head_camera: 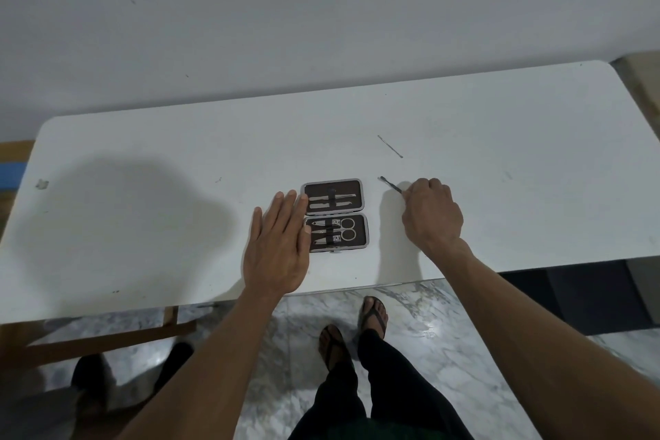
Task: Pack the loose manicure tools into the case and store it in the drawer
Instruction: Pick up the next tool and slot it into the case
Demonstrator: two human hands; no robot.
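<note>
Pinching the thin dark metal cuticle pusher (pixel 390 185) in your right hand (pixel 430 216) beside the open brown zip case (pixel 335 215) on the white desk (pixel 143 161), left hand (pixel 276 246) flat and open steadying it, you'll want to slot it under a strap next, then grab the slim silver pick (pixel 390 146) further back.

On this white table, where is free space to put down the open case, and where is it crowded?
The table is bare right of the right hand, and left of the left hand. It is crowded in the middle: the open case, both hands, the tool in the right hand's grip, and a thin loose tool behind.
</note>
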